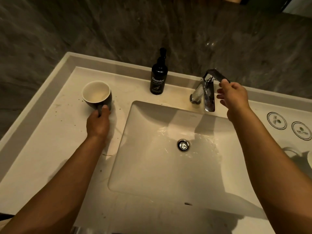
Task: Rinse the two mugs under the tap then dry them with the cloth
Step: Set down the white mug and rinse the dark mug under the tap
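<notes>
While gripping mug (97,96) handle with left hand (98,123), right hand (233,98) fingertips pinching tap lever (217,76): risks splashing if yanked fully.

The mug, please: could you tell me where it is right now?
In the head view, the mug stands upright on the counter left of the sink, its handle gripped by the left hand.

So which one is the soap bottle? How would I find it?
Start at the white sink set into the counter. Look along the back ledge, between the mug on the left and the shiny tap on the right. The soap bottle stands upright there, the only tall dark thing, with a pump top and white lettering.
</notes>
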